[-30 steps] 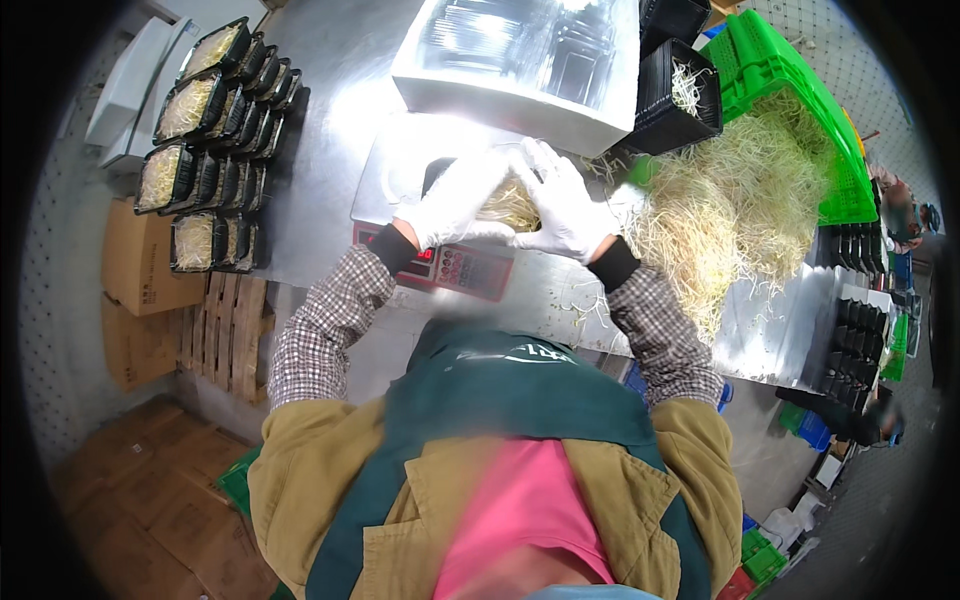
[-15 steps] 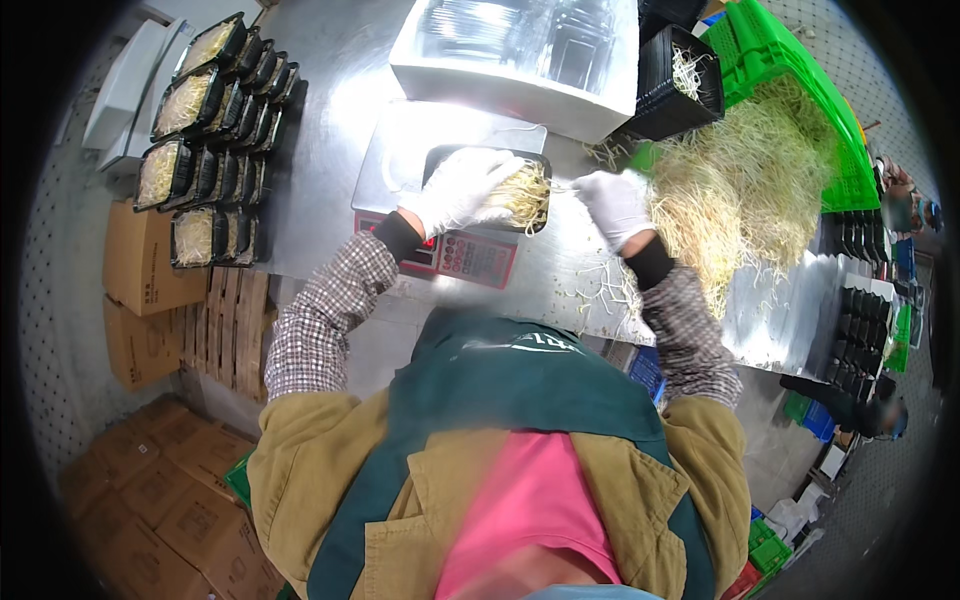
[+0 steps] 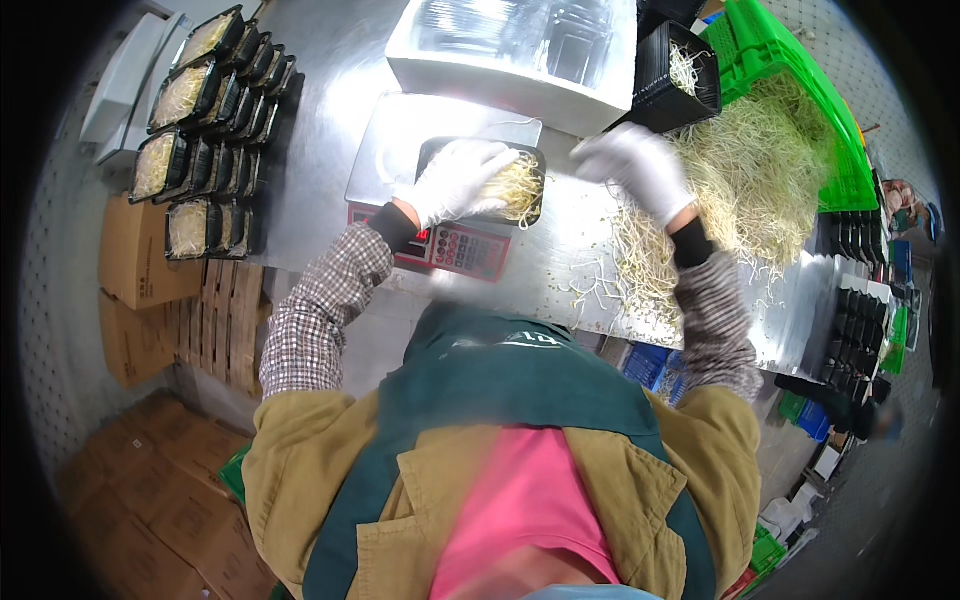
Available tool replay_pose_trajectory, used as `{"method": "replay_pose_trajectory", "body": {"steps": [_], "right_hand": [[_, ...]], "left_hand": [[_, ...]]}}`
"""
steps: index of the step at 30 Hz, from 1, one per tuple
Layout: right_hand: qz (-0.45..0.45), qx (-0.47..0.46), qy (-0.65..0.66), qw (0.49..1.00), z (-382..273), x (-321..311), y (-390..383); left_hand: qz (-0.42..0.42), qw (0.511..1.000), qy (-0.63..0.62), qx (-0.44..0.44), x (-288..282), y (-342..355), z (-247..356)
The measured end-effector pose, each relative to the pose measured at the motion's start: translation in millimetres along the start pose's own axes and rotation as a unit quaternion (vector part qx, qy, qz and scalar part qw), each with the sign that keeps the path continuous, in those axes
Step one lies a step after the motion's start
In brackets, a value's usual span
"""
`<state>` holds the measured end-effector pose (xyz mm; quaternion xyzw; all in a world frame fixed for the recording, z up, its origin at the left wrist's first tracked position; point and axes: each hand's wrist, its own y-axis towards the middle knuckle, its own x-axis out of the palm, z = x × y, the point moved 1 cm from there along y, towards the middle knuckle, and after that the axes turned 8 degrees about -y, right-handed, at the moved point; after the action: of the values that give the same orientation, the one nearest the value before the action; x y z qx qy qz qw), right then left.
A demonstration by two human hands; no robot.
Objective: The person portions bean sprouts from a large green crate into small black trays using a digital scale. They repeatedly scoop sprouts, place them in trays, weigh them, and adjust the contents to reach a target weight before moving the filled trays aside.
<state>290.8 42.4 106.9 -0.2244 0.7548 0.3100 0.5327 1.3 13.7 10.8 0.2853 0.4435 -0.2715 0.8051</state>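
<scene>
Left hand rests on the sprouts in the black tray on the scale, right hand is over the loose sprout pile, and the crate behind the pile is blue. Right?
Not quite: the crate behind the sprout pile is green, as the head view shows. The rest holds: left hand on the sprouts in the black tray on the scale, right hand over the pile.

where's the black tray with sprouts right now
In the head view, the black tray sits on the scale, centre-left, under the left hand.
</scene>
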Motion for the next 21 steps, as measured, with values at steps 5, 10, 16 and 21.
{"method": "replay_pose_trajectory", "body": {"steps": [5, 10, 16, 21], "right_hand": [[-0.016, 0.004, 0.05, 0.999, -69, 76, -32], [-0.021, 0.195, 0.161, 0.967, 22, 44, -64], [-0.006, 0.056, 0.06, 0.997, 62, 64, 30], [-0.082, -0.205, 0.118, 0.968, -12, 120, 154]], "left_hand": [[0.022, 0.999, -0.03, 0.023, -3, 5, 3], [0.088, 0.996, -0.027, -0.013, -35, -5, 20], [0.079, 0.993, 0.042, -0.071, 4, -14, 22], [0.09, 0.993, 0.038, -0.066, 3, -16, 26]]}}
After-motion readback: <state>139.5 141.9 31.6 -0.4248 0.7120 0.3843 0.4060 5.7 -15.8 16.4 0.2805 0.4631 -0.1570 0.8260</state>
